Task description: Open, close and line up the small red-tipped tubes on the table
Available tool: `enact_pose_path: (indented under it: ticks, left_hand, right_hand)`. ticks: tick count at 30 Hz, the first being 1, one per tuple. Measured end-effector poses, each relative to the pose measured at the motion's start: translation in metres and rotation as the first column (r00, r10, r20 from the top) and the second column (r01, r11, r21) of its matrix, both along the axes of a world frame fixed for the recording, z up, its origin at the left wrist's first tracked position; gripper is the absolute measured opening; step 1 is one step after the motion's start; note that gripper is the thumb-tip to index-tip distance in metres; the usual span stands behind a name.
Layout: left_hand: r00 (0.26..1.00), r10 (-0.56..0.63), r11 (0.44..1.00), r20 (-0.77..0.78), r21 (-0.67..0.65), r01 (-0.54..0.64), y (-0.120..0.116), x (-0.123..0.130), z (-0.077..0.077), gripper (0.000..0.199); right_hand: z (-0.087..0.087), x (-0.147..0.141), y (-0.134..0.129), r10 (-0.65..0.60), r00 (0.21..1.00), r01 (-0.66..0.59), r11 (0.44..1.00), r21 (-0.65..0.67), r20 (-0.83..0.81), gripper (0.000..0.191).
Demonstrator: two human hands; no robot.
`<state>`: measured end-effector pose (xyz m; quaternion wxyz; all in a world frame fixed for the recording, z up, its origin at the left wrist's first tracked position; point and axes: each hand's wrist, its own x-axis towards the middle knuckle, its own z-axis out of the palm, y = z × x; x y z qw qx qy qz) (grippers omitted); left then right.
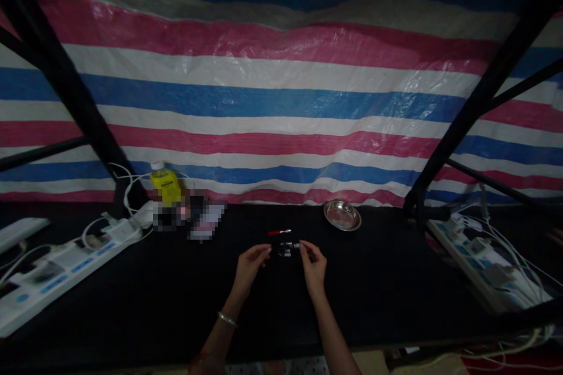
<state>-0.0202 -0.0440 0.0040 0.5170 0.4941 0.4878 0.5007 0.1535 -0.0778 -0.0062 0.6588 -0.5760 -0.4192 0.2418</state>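
In the middle of the black table, my left hand (253,262) is closed in a pinch at the dark left end of a slim black-and-silver stick (288,245). My right hand (313,263) pinches the silver right end of the same stick. Its dark part blends into the tabletop, so its exact kind is unclear. Just below it shows another small silver piece (287,254), whose dark end is hard to make out. A red, pen-like stick with a silver end (280,232) lies a little beyond my fingers.
A round metal dish (342,215) stands at the back right. At the back left are a yellow bottle (166,184) and some blurred-out items (206,220). Power strips with plugs and cables line the left (79,263) and right (479,252). Black frame posts rise beside a striped sheet (281,102).
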Motion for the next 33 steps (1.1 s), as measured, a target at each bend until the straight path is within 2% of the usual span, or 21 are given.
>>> enact_pose_path:
  ticks: [4, 7, 11, 15, 19, 24, 33]
  left_hand:
    - [0.994, 0.055, 0.989, -0.094, 0.140, -0.042, 0.024, -0.001, -0.003, 0.031]
    - [0.981, 0.084, 0.981, -0.173, 0.188, -0.051, 0.039, -0.001, -0.011, 0.032]
    - [0.952, 0.142, 0.968, -0.269, 0.239, -0.077, 0.051, 0.001, -0.020, 0.031]
    - [0.923, 0.170, 0.958, -0.346, 0.278, -0.072, 0.052, 0.002, -0.024, 0.029]
    - [0.876, 0.207, 0.943, -0.435, 0.329, -0.060, 0.049, 0.002, -0.024, 0.024]
    - [0.839, 0.226, 0.934, -0.495, 0.354, -0.043, 0.046, 0.003, -0.020, 0.023]
    - [0.822, 0.218, 0.930, -0.526, 0.367, -0.012, 0.044, 0.003, -0.015, 0.019]
  right_hand:
    - [-0.002, 0.001, 0.023, 0.024, 0.994, -0.027, 0.999, 0.023, 0.106, 0.028]
    - [-0.008, 0.000, 0.035, 0.027, 0.986, -0.030, 0.999, 0.019, 0.162, 0.026]
    - [-0.016, -0.001, 0.042, -0.001, 0.958, 0.017, 0.998, -0.055, 0.286, 0.026]
    - [-0.015, -0.001, 0.041, 0.050, 0.894, 0.030, 0.985, -0.171, 0.445, 0.025]
    - [-0.011, -0.001, 0.038, 0.110, 0.841, -0.006, 0.981, -0.194, 0.530, 0.027]
    - [-0.010, -0.001, 0.035, 0.106, 0.829, 0.001, 0.982, -0.191, 0.550, 0.028]
    - [-0.011, 0.001, 0.034, 0.115, 0.829, -0.028, 0.986, -0.165, 0.548, 0.026]
